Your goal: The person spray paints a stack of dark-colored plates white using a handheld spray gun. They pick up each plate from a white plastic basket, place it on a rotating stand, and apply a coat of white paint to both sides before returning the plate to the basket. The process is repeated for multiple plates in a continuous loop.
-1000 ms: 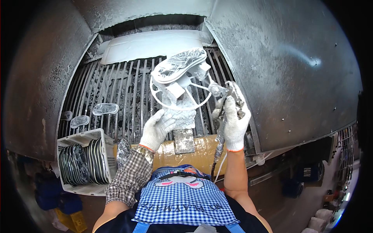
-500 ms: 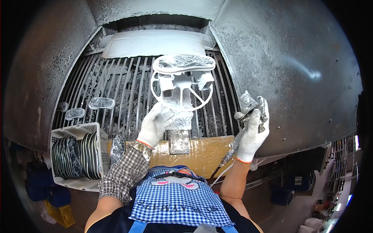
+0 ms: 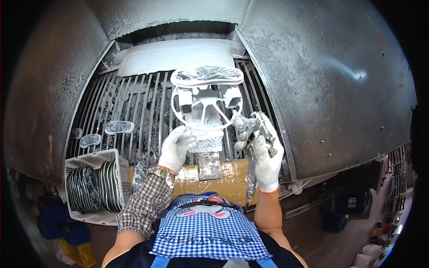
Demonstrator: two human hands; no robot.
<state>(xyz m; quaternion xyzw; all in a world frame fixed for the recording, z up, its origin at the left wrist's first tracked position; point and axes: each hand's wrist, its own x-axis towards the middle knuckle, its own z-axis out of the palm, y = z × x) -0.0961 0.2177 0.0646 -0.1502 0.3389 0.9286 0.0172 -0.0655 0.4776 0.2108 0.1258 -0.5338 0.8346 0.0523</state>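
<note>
A spray gun (image 3: 243,129), coated in grey-white residue, is in my gloved right hand (image 3: 267,154), its front end close to the right rim of a white spoked wheel stand (image 3: 208,109). On top of the stand lies an oblong white-edged piece (image 3: 207,77) with shiny clear film over its face. White blocks with dark openings sit beneath that piece. My gloved left hand (image 3: 177,146) is beside the wheel's lower left rim, fingers loosely curled and apart, holding nothing. I cannot tell whether its fingertips touch the rim. A crusted support (image 3: 209,165) stands below the wheel.
Dusty metal bars (image 3: 147,102) form the booth floor between dark side walls (image 3: 330,89). Film-covered oblong pieces (image 3: 119,127) lie at left. A white basket (image 3: 123,183) holds several dark oblong pieces. Taped brown cardboard (image 3: 234,176) lines the front edge; a pale panel (image 3: 176,56) stands behind.
My right hand has brought the spray gun left, close to the wheel stand. The wheel has turned slightly, showing more of the blocks' openings. My left hand has shifted a little downward.
</note>
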